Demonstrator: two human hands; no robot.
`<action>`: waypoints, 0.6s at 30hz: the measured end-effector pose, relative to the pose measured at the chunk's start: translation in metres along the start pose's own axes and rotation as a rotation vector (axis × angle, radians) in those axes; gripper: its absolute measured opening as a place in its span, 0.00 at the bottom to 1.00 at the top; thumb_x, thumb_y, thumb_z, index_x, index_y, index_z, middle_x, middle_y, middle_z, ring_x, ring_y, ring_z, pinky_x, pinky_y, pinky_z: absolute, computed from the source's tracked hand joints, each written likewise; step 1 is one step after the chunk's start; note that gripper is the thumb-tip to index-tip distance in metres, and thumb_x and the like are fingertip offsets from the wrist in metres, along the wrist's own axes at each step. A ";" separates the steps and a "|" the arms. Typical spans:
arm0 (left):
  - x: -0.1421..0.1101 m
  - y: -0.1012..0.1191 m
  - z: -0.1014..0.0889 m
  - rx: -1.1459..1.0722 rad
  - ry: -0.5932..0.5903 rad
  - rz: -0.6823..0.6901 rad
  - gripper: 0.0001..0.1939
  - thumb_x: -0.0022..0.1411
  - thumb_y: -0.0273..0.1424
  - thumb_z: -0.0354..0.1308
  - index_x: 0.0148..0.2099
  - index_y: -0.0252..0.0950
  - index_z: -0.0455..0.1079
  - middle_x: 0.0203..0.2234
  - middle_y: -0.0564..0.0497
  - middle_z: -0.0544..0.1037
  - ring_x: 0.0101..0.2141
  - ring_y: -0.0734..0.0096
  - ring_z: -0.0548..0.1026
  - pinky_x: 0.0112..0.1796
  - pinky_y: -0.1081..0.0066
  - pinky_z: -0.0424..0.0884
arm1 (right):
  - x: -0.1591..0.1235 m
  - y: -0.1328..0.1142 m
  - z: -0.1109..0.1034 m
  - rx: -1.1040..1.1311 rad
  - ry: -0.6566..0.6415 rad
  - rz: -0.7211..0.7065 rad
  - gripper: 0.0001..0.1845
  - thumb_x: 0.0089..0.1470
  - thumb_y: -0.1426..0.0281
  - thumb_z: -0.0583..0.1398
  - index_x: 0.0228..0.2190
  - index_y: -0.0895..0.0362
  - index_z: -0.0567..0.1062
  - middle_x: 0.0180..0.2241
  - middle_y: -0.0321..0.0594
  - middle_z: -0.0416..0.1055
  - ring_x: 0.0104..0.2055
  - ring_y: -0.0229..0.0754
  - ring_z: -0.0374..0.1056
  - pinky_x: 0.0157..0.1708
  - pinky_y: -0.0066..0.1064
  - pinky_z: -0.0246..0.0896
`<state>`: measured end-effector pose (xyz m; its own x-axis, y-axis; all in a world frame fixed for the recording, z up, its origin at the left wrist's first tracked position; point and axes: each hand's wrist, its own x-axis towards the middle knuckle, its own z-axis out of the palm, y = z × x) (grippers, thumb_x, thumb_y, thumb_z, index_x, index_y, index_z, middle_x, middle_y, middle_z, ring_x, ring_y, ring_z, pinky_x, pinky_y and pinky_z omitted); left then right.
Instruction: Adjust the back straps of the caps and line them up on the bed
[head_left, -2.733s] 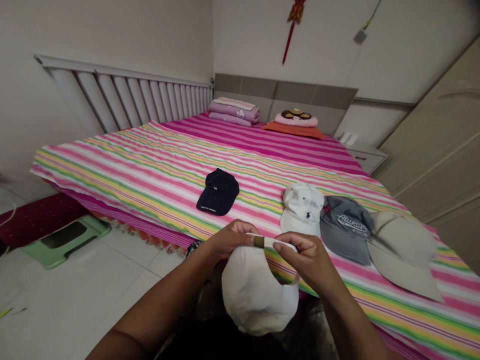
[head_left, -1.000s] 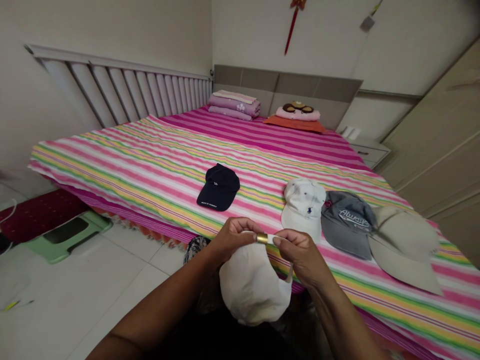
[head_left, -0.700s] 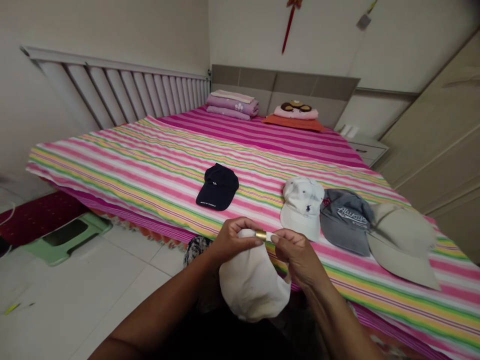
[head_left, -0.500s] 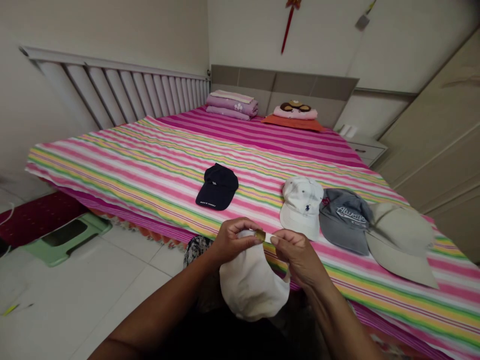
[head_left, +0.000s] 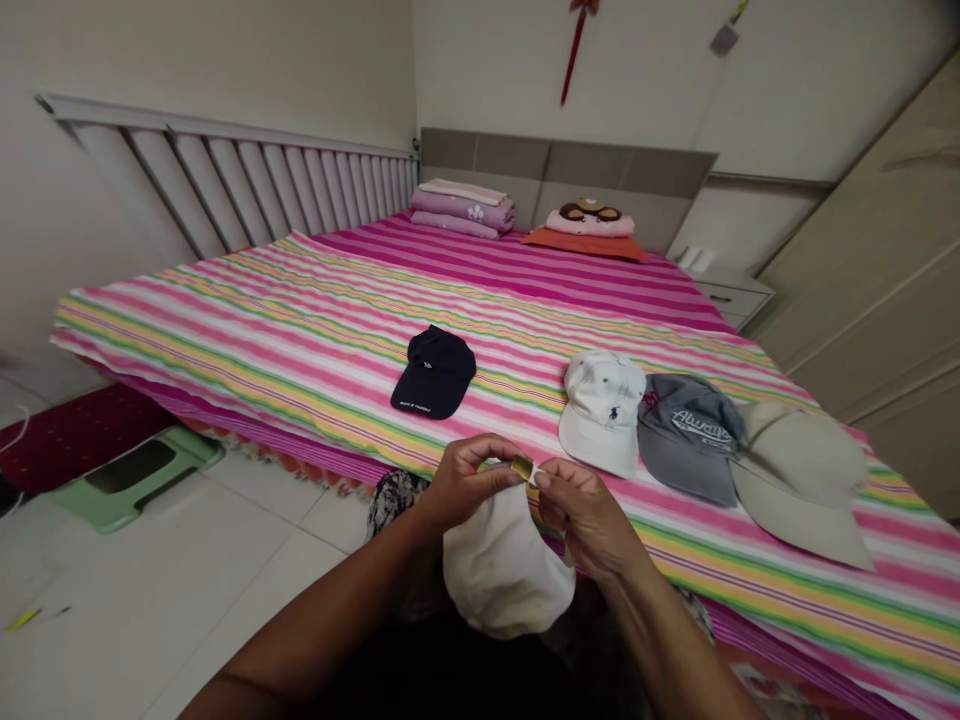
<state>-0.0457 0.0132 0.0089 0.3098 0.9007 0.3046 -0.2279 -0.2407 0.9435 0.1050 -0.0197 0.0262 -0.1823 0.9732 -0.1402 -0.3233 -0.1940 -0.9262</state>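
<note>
Both hands work low in the middle of the frame, just off the near edge of the striped bed sheet (head_left: 247, 340). The left hand (head_left: 472, 482) and right hand (head_left: 585, 518) are clenched in a tight pinch on the back strap of a white cotton baseball cap (head_left: 504, 570), with a small brass strap slider (head_left: 522, 467) showing between them. The cap itself hangs below the hands, bulging over the bed's edge at lower centre.

Room to the right is tight: a white cap with a navy logo (head_left: 602, 412) sits just beyond the right hand, touching a grey cap (head_left: 688, 440), which in turn meets a beige cap (head_left: 799, 485). A navy cap (head_left: 433, 372) lies farther up the sheet, well apart from the hands. Off the left edge of the bed, a white tile floor (head_left: 247, 590) holds a green plastic step stool (head_left: 135, 480).

Since the earliest view, the hands have drawn closer together, the slider has tilted, and the bed sits a little higher in the frame.
</note>
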 end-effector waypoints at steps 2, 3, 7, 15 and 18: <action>0.000 0.000 0.000 0.028 0.004 0.009 0.10 0.47 0.31 0.62 0.33 0.32 0.72 0.29 0.47 0.76 0.33 0.69 0.72 0.37 0.69 0.66 | 0.000 0.001 0.002 0.032 0.000 0.002 0.13 0.41 0.65 0.63 0.18 0.59 0.65 0.10 0.26 0.51 0.14 0.28 0.40 0.16 0.25 0.32; 0.000 -0.001 0.000 0.042 0.005 0.016 0.09 0.47 0.30 0.62 0.33 0.32 0.72 0.30 0.47 0.76 0.33 0.69 0.72 0.37 0.70 0.66 | 0.000 0.001 0.004 0.041 0.005 -0.002 0.13 0.41 0.65 0.63 0.18 0.59 0.65 0.10 0.26 0.51 0.14 0.28 0.41 0.16 0.24 0.32; -0.001 -0.003 -0.001 0.016 0.000 0.012 0.09 0.47 0.29 0.62 0.34 0.32 0.72 0.30 0.48 0.75 0.33 0.70 0.72 0.38 0.70 0.66 | -0.001 0.002 0.007 0.067 -0.008 -0.006 0.13 0.42 0.65 0.62 0.18 0.58 0.65 0.11 0.26 0.52 0.14 0.28 0.41 0.15 0.24 0.33; 0.000 -0.005 0.003 -0.178 0.010 -0.090 0.12 0.44 0.30 0.64 0.32 0.31 0.69 0.27 0.50 0.73 0.30 0.74 0.70 0.33 0.73 0.66 | -0.001 0.000 0.006 0.174 -0.097 0.002 0.10 0.44 0.68 0.60 0.21 0.57 0.63 0.11 0.25 0.52 0.14 0.27 0.40 0.15 0.22 0.35; 0.001 -0.005 0.004 -0.204 -0.009 -0.123 0.12 0.43 0.29 0.65 0.31 0.31 0.68 0.26 0.51 0.72 0.28 0.76 0.69 0.31 0.75 0.64 | -0.001 -0.001 0.006 0.148 -0.111 0.011 0.10 0.44 0.68 0.61 0.21 0.58 0.63 0.12 0.26 0.54 0.14 0.27 0.41 0.15 0.22 0.35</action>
<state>-0.0410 0.0136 0.0049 0.3544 0.9153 0.1913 -0.3697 -0.0508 0.9278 0.0997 -0.0212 0.0291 -0.2852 0.9529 -0.1031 -0.4525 -0.2287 -0.8619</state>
